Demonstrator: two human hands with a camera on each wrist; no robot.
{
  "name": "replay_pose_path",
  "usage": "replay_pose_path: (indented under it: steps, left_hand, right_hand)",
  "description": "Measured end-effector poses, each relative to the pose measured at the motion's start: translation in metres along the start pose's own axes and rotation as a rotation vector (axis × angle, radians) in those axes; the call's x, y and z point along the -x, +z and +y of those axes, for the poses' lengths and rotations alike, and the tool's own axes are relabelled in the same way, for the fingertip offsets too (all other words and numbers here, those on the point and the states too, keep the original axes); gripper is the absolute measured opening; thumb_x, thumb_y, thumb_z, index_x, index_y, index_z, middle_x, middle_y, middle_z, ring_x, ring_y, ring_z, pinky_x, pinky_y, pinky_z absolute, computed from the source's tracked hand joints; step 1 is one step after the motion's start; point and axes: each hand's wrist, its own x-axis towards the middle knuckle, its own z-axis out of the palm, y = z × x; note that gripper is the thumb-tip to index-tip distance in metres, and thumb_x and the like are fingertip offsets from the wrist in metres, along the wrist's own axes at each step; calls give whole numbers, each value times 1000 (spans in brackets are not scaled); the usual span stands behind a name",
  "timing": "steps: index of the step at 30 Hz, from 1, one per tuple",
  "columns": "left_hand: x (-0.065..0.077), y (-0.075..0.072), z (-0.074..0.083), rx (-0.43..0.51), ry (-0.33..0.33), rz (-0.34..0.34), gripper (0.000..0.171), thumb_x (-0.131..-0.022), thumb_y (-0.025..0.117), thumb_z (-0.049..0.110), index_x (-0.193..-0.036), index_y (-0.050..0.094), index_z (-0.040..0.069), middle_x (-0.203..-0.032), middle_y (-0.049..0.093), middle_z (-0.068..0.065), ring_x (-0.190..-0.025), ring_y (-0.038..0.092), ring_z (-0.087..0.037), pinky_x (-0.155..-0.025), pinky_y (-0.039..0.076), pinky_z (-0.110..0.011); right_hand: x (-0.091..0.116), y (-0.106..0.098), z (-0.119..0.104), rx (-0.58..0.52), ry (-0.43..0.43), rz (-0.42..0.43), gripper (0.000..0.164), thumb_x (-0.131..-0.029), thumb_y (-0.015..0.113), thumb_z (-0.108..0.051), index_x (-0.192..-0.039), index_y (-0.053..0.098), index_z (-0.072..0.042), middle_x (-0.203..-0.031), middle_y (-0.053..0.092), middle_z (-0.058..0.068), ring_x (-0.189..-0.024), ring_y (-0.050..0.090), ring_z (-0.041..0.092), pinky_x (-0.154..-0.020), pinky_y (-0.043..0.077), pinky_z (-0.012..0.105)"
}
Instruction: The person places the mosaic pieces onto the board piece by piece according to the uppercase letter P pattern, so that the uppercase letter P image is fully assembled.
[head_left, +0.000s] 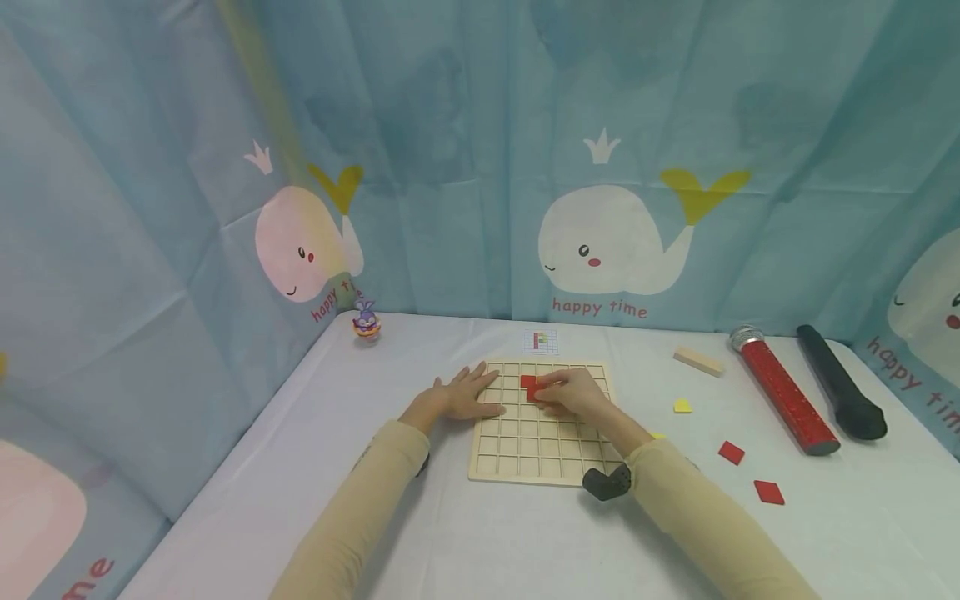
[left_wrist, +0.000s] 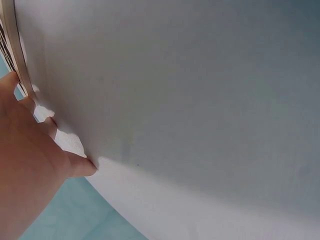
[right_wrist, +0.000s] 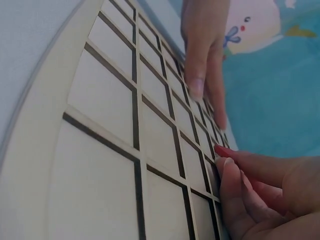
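Observation:
A light wooden grid board [head_left: 517,446] lies on the white table. My left hand [head_left: 467,397] rests with spread, straight fingers on its left edge; in the left wrist view, the fingers of that hand [left_wrist: 30,135] reach along the board's side. Over the upper middle of the grid, my right hand [head_left: 577,395] pinches a red square tile [head_left: 533,395] between thumb and fingertips, partly hidden by the fingers. Another red tile [head_left: 528,381] lies in the grid just beyond it. In the right wrist view, a red edge shows at the fingertips of the curled right hand [right_wrist: 260,195].
Behind the board lies a pattern card [head_left: 540,341]. To the right are red tiles [head_left: 731,452], a yellow piece [head_left: 682,407], a wooden block [head_left: 698,361], a red microphone [head_left: 787,392] and a black microphone [head_left: 840,379]. A purple toy figure [head_left: 366,323] stands back left.

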Motion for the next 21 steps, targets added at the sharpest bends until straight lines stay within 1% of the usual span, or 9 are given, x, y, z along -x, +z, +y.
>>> replay_pose_path:
  steps: [4, 8, 11, 15, 21]
  left_hand:
    - [0, 0, 0, -5, 1, -2, 80, -91, 46, 63, -155, 16, 23, -160, 3, -3, -144, 2, -27, -106, 3, -65]
    - [0, 1, 0, -4, 5, -1, 80, -91, 46, 62, -155, 16, 24, -160, 3, -3, -144, 2, -27, -106, 3, -66]
    - [0, 1, 0, -3, 5, 2, 80, -91, 47, 62, -154, 17, 25, -160, 4, -3, -144, 3, -27, -105, 4, -67]
    - [0, 0, 0, 0, 3, 3, 80, -91, 47, 63, -154, 17, 25, -160, 4, -3, -144, 3, -28, -105, 3, -67]
    - [0, 0, -1, 8, 7, 6, 80, -91, 47, 63, -154, 17, 25, -160, 4, -3, -144, 3, -28, -105, 3, -67]
  right_hand:
    - [-3, 4, 1, 2, 1, 24, 34, -86, 69, -2, -118, 62, 6, -96, 67, 16, -70, 68, 16, -66, 56, 26]
    - [-4, 7, 2, 19, 8, 55, 34, -83, 74, -4, -115, 64, 5, -98, 66, 16, -68, 68, 15, -66, 56, 26]
    - [-4, 8, 1, 26, 10, 65, 31, -82, 74, -5, -111, 66, 4, -98, 66, 16, -69, 68, 14, -66, 55, 26]
    - [-3, 9, -1, 15, 10, 61, 28, -84, 72, -4, -111, 67, 5, -98, 68, 14, -71, 68, 14, -67, 55, 26]
    - [-4, 9, -1, -5, 2, 41, 28, -89, 66, -5, -115, 64, 6, -93, 69, 13, -74, 68, 15, -69, 55, 27]
